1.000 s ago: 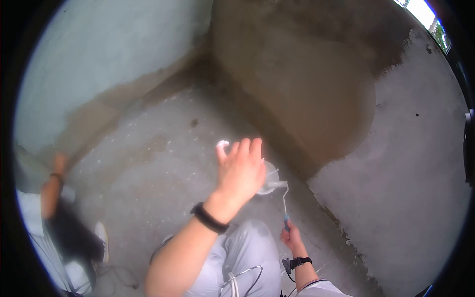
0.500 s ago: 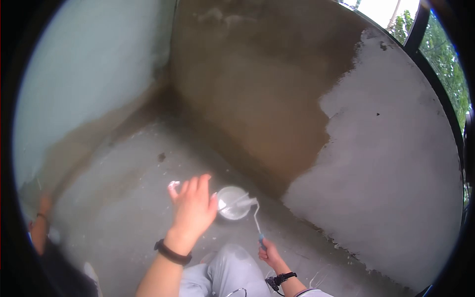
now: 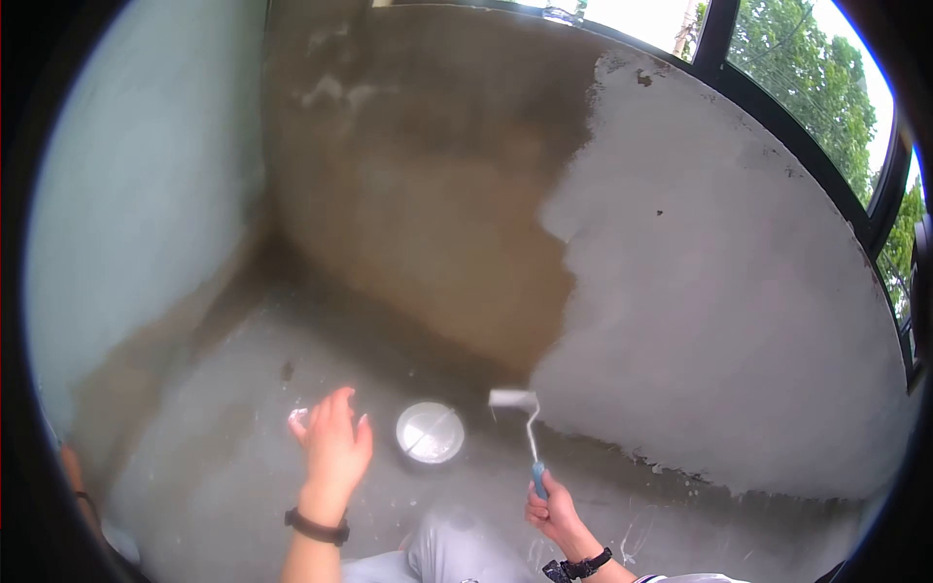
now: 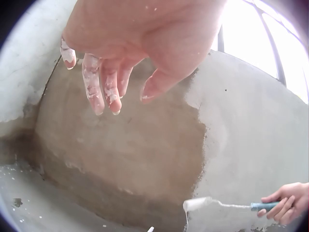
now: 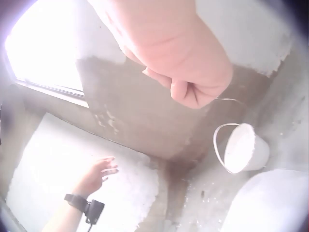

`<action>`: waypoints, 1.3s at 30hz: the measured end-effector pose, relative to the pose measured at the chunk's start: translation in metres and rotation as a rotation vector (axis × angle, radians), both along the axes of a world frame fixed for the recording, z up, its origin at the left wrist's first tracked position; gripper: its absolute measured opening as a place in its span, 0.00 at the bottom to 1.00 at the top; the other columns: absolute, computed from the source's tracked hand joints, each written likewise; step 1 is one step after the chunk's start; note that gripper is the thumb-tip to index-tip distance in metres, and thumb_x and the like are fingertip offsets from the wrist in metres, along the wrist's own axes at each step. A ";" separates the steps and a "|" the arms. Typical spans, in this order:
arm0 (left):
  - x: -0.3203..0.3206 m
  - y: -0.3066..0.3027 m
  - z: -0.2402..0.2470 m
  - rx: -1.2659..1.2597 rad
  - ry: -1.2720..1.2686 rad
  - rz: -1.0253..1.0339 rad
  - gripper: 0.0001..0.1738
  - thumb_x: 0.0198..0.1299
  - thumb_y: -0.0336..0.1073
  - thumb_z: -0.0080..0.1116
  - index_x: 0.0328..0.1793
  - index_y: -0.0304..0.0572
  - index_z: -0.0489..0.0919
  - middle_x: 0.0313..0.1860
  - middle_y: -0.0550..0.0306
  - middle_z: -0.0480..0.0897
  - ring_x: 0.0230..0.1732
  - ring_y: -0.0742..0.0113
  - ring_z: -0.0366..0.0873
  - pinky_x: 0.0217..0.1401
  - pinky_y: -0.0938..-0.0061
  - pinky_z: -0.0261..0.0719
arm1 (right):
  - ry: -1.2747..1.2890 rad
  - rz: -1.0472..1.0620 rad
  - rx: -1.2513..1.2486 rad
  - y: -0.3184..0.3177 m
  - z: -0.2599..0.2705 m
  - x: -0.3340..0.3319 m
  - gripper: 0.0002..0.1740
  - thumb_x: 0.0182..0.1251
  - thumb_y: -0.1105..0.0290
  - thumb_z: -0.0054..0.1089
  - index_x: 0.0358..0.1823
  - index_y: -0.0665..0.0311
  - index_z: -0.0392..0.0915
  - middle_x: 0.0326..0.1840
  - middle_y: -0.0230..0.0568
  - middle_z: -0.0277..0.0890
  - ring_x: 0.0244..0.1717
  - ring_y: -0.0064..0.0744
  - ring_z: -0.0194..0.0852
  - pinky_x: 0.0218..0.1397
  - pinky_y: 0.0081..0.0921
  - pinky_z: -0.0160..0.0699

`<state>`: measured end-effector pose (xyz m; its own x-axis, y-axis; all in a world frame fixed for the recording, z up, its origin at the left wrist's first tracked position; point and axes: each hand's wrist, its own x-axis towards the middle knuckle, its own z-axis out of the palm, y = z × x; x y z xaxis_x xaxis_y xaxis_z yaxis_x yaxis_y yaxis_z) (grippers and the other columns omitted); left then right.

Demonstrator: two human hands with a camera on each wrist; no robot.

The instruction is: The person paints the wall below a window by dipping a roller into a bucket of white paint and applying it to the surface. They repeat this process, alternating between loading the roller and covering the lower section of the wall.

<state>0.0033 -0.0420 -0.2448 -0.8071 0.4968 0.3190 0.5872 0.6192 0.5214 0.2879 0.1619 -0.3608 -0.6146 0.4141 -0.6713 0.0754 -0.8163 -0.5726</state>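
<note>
A: Which way is the roller [image 3: 533, 442] pointed?
B: Away from the body, in the head view. Its long axis is held nearly upright, tipped slightly left at the top, while the white cover [image 3: 511, 398] is set crosswise, its free end turned left.
A: And where is it held?
B: Right of the bucket [image 3: 430, 433], before the foot of the wall [image 3: 418, 223]; whether the wall is touched cannot be told.
A: What materials are seen?
B: A blue handle [image 3: 538, 474], a thin bent metal rod and a pale, smooth cylinder — a fine strand is hung from its end. The bucket is round and white, with a thin bail. The wall is split by a ragged edge into mottled brown and chalky grey.
A: The hands?
B: The handle is gripped by the right hand [image 3: 554, 510], its fingers curled round. Nothing is grasped by the left hand [image 3: 335, 449]; its white-smeared fingers are loosely extended — apart from the bucket.
</note>
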 end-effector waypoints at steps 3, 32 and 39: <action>0.003 -0.004 0.009 -0.056 -0.044 -0.008 0.21 0.60 0.34 0.58 0.61 0.43 0.75 0.45 0.56 0.81 0.55 0.56 0.76 0.73 0.34 0.48 | 0.138 -0.103 0.153 0.012 0.048 -0.030 0.24 0.83 0.47 0.34 0.39 0.58 0.68 0.13 0.23 0.50 0.11 0.18 0.42 0.17 0.21 0.45; 0.044 0.053 0.012 0.145 0.315 -0.120 0.11 0.57 0.28 0.57 0.46 0.48 0.80 0.30 0.67 0.80 0.42 0.64 0.77 0.66 0.57 0.55 | 0.368 -0.366 0.362 0.045 0.149 -0.113 0.14 0.82 0.61 0.45 0.54 0.66 0.68 0.18 0.25 0.54 0.12 0.15 0.47 0.15 0.19 0.47; 0.042 0.075 0.029 0.392 -0.041 -0.165 0.12 0.60 0.29 0.55 0.50 0.47 0.79 0.27 0.64 0.81 0.40 0.66 0.78 0.64 0.61 0.57 | 0.353 -0.501 0.260 0.043 0.107 -0.106 0.15 0.80 0.62 0.49 0.61 0.60 0.69 0.18 0.24 0.54 0.12 0.15 0.46 0.14 0.18 0.46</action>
<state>0.0451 0.0325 -0.2161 -0.7431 0.4674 0.4789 0.6356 0.2689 0.7237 0.1818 0.2054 -0.2536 -0.4703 0.8284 -0.3044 -0.5058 -0.5356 -0.6762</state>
